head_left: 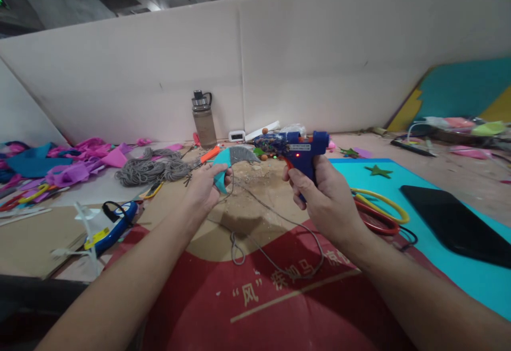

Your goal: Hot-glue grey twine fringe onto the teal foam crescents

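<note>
Between the thumb and fingers of my left hand (209, 183) is a curved teal felt piece (222, 169), partly covered with grey cord (241, 154) towards its right tip. A loose strand of the cord trails down over the board. My right hand (319, 183) is wrapped round the handle of a blue glue gun (305, 151), a small red light lit on its side. The gun points left, its nozzle close above the cord-covered end; whether they touch I cannot tell.
A red and brown board (279, 308) lies below my hands. Grey cord coils (154, 167), felt scraps (75, 165) and a blue tool (115, 228) lie left. A bottle (204, 122) stands behind. Yellow-handled scissors (383, 205) and a black phone (455, 223) are right.
</note>
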`<state>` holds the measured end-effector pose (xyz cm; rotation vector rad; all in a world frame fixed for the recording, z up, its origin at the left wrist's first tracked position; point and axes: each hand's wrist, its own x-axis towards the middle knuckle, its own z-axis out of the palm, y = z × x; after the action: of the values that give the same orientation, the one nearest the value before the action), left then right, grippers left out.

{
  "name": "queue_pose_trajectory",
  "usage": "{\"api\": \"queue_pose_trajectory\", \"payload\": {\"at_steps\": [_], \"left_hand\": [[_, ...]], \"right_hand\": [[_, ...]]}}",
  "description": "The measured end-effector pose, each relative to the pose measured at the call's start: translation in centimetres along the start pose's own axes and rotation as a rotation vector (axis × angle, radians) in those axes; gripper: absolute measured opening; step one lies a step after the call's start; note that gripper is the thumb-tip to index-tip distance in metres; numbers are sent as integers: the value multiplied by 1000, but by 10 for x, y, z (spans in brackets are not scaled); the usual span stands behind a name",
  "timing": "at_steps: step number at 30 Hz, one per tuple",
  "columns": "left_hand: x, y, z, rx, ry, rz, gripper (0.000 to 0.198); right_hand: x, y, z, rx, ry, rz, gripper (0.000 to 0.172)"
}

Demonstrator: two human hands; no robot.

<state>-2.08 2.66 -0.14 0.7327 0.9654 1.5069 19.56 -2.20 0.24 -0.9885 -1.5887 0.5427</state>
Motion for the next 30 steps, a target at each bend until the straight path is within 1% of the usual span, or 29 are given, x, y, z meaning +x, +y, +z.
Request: {"api": "queue_pose_trajectory", "payload": {"at_steps": [5,10,14,17,21,26,30], "left_hand": [[-1,0,0,-9,-6,-24,11],[-3,1,3,-15,10,-48,12],[-5,0,5,6,-11,-21,13],[-6,0,6,6,-1,1,12],[-8,0,8,8,19,19,13],[-9,1,9,16,29,32,14],[-12,1,12,44,40,48,13]], "right_hand": [[-1,0,1,-2,-18,4,24],[-3,1,4,-1,-38,1,28],[-3,4,6,-24,-59,-8,25],[-3,5,8,-45,-75,-6,26],[-4,2,10,-113,-97,20,25],[-4,-2,10,-256,-115,-32,22],[-2,0,10,-292,-119,-43,19]]}}
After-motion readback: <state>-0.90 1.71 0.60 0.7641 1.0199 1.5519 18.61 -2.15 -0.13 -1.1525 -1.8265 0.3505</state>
